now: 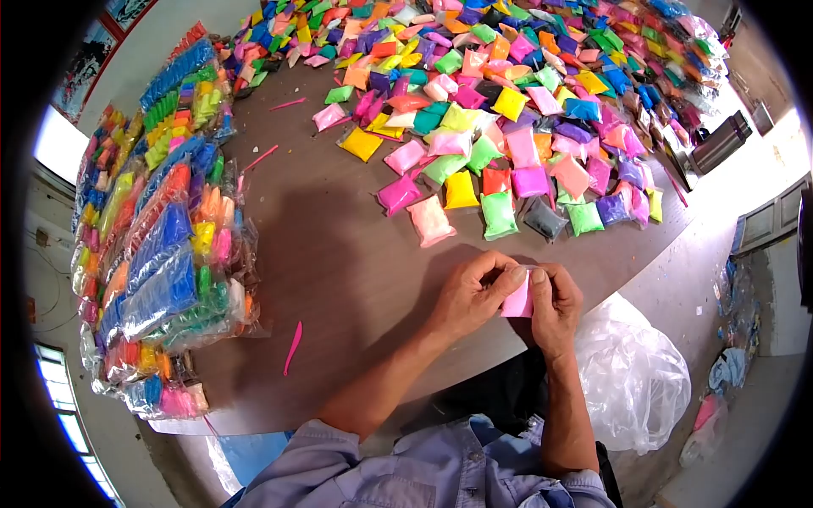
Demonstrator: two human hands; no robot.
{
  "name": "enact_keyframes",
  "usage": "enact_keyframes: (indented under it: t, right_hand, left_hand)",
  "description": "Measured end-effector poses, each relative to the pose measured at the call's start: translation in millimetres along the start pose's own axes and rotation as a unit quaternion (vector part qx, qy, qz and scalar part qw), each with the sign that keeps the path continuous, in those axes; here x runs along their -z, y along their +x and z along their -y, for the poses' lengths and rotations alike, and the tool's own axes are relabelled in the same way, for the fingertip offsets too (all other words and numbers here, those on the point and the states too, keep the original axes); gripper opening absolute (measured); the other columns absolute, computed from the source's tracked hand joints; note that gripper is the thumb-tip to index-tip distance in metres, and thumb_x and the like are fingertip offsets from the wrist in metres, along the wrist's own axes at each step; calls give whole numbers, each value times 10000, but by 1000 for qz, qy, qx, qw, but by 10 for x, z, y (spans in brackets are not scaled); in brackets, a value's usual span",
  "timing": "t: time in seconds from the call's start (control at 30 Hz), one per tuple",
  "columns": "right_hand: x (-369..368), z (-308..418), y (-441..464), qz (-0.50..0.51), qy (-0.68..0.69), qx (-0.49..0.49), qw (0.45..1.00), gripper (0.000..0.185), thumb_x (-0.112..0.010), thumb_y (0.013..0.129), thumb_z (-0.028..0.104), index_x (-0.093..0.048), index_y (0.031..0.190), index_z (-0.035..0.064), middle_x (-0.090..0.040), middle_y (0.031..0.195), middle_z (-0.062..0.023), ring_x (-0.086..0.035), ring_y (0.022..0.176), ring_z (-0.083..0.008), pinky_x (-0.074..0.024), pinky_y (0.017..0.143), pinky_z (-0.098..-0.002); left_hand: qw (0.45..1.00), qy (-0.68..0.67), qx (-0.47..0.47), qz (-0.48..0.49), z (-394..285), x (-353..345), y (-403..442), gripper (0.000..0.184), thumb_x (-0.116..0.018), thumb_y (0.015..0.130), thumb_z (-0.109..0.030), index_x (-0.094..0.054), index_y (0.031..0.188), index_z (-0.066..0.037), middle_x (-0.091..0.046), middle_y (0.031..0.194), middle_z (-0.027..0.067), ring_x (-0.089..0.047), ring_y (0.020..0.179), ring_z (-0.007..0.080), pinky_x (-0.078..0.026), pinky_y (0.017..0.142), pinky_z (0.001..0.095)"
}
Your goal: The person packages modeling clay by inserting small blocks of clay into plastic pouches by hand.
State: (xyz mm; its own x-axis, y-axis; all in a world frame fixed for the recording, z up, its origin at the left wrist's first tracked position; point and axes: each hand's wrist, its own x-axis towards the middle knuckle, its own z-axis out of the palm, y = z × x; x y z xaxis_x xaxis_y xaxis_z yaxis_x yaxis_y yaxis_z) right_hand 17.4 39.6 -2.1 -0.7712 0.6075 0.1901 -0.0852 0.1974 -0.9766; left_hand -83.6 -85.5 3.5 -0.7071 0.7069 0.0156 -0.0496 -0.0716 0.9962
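Note:
A small pink packet (517, 303) is pinched between my two hands at the table's near edge. My left hand (478, 292) grips its upper left side with thumb and fingers. On its right side, my right hand (555, 306) closes its thumb and fingers on the packet's top. Just beyond my hands lie several soft, clear-wrapped packets, among them a peach packet (432, 222), a light green packet (499, 214) and a dark grey packet (544, 219). What fills the packets cannot be made out for sure.
A large heap of coloured packets (508, 102) covers the table's far side. Bagged rows of packets (169, 254) are stacked at the left. A pink plastic tool (293, 348) lies on the brown table (339, 254). Right of me hangs a clear plastic bag (631, 372).

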Motion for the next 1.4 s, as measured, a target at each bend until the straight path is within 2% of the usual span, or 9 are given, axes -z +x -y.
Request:
enact_keyframes:
  t: [0.13, 0.23, 0.3, 0.43, 0.5, 0.6, 0.7, 1.23, 1.4]
  right_hand:
    - [-3, -19, -5, -12, -6, 8, 1000, 188, -600, 1045, 155, -646, 953, -2, -572, 778, 21, -493, 727, -58, -421, 643, -239]
    - [-20, 11, 4, -19, -12, 13, 1000, 195, -601, 1048, 161, -647, 952, -3, -576, 776, 21, -494, 726, -57, -423, 642, -239]
    - [-22, 19, 6, -20, -16, 17, 1000, 199, -603, 1048, 164, -648, 950, -4, -577, 775, 21, -494, 724, -57, -424, 640, -240]
    - [8, -19, -3, -18, -1, 14, 1000, 215, -606, 1047, 170, -649, 936, -8, -586, 766, 15, -501, 715, -59, -430, 635, -243]
    - [16, -5, 2, -16, -3, 21, 1000, 220, -607, 1047, 172, -648, 930, -10, -588, 761, 14, -504, 708, -60, -432, 629, -246]
    - [-25, 42, 6, -4, -24, 30, 999, 221, -610, 1044, 168, -647, 921, -11, -586, 743, 10, -507, 692, -65, -431, 616, -249]
    - [-55, 43, 21, -8, -33, 52, 998, 219, -612, 1042, 164, -647, 913, -10, -580, 728, 4, -502, 678, -67, -425, 599, -254]
    - [-48, -30, 22, -35, -42, 39, 998, 283, -559, 1077, 199, -623, 898, -11, -549, 702, 4, -470, 674, -57, -406, 583, -262]
    - [-48, -43, 20, -56, -34, 38, 997, 293, -563, 1076, 196, -603, 873, -12, -495, 683, 3, -429, 668, -63, -385, 568, -273]
  left_hand:
    - [999, 42, -7, -1, 44, 28, 10, 211, -655, 1031, -214, -666, 1005, -5, -641, 843, -20, -573, 750, 42, -496, 653, 237]
    - [1000, 12, -18, -13, 87, 33, 7, 287, -651, 1033, -271, -665, 967, 8, -622, 754, -15, -549, 691, 49, -470, 608, 264]
    - [1000, -17, 11, 6, 95, 59, 3, 220, -636, 1045, -232, -661, 1021, -14, -635, 838, -25, -569, 748, 41, -492, 652, 230]
    - [999, -21, 33, 13, 19, 19, -3, 205, -647, 1040, -219, -663, 1023, -16, -634, 851, -25, -571, 764, 38, -494, 660, 231]
    - [1000, -5, -23, 0, 13, -33, 0, 250, -659, 1030, -248, -669, 974, -4, -613, 752, -26, -527, 692, 34, -444, 586, 248]
    - [999, 30, -9, 20, 75, 45, -2, 161, -669, 1020, -167, -669, 1038, -7, -633, 881, -31, -566, 788, 32, -488, 675, 221]
    - [999, 34, -37, -15, 86, 18, -6, 220, -659, 1026, -221, -671, 977, -6, -611, 759, -32, -523, 698, 34, -443, 603, 242]
    - [1000, 3, 5, 23, 20, 80, 9, 218, -645, 1032, -222, -675, 998, -9, -639, 826, -16, -574, 745, 47, -486, 656, 243]
    - [998, 61, -4, 33, -79, -43, -20, 236, -655, 1020, -237, -669, 979, -5, -618, 794, -20, -549, 754, 45, -475, 654, 257]
